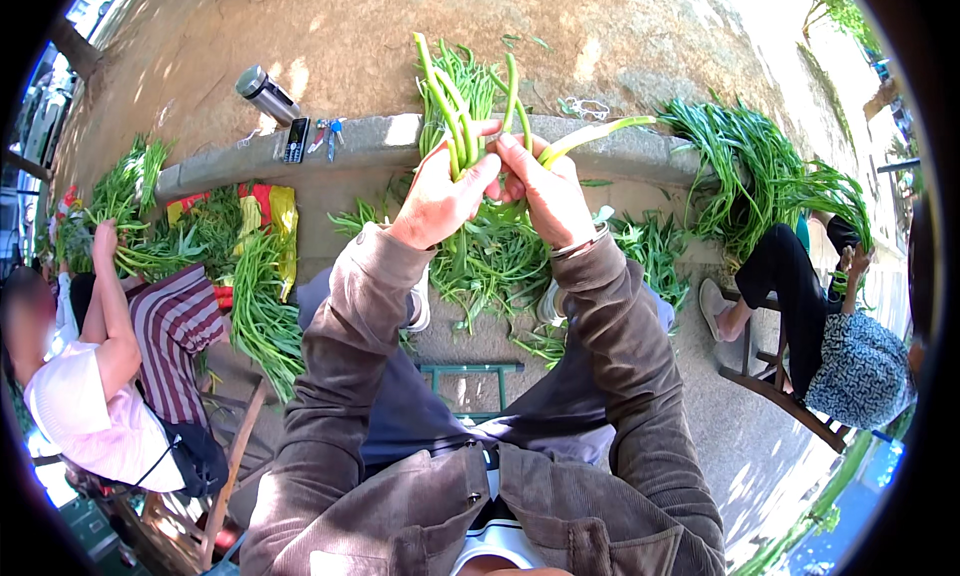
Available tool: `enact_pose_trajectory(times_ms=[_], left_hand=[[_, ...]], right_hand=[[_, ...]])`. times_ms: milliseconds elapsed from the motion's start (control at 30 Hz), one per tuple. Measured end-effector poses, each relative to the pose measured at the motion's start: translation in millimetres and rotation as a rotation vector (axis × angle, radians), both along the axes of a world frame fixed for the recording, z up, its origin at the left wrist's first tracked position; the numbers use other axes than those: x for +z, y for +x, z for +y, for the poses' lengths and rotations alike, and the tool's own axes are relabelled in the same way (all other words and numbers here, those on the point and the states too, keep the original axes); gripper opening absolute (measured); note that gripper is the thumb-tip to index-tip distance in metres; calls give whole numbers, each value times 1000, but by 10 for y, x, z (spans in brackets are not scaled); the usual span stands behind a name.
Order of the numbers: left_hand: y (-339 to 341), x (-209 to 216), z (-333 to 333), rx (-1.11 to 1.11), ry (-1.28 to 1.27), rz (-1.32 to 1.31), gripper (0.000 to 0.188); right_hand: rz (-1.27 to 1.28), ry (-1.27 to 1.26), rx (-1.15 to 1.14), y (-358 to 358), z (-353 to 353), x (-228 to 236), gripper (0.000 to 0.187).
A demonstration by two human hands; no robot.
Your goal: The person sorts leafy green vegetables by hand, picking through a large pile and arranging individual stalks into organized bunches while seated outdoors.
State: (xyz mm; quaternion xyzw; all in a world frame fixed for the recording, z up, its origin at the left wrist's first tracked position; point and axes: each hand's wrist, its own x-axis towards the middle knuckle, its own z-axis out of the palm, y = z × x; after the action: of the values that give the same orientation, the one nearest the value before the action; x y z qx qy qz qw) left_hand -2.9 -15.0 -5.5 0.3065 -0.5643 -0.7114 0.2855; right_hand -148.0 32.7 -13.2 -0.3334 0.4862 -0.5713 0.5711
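Note:
Straight ahead of me, both hands are closed on long pale-green stalks that look like water spinach. My left hand (pixel 437 198) grips several thick stalks (pixel 447 101) whose cut ends point up and away. Close beside it, my right hand (pixel 545 188) pinches more stems, one pale stalk (pixel 600 135) sticking out to the right and others rising upward. The two hands nearly meet at the fingertips, and the lower parts of the stalks are hidden behind them. Below lies a loose pile of leafy greens (pixel 488 266) on the ground between my feet.
A low stone curb (pixel 365 141) crosses in front, bearing a bundle of greens (pixel 467 76), a steel flask (pixel 266 96), a keypad phone (pixel 295 140) and keys (pixel 335 133). Seated people handle greens at left (pixel 110 376) and right (pixel 850 366). More greens (pixel 735 171) heap at right.

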Motion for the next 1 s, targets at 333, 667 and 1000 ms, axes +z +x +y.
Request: enact_pose_trajectory(times_ms=[333,667,1000], left_hand=[[228,54,-224,337,-105,31,21],[392,64,-305,318,35,13,35],[184,142,-203,-49,337,304,92]], right_hand=[[-273,31,-125,-544,12,56,28],[-86,49,-393,-1046,100,75,25],[-104,96,-227,-626,146,142,27]])
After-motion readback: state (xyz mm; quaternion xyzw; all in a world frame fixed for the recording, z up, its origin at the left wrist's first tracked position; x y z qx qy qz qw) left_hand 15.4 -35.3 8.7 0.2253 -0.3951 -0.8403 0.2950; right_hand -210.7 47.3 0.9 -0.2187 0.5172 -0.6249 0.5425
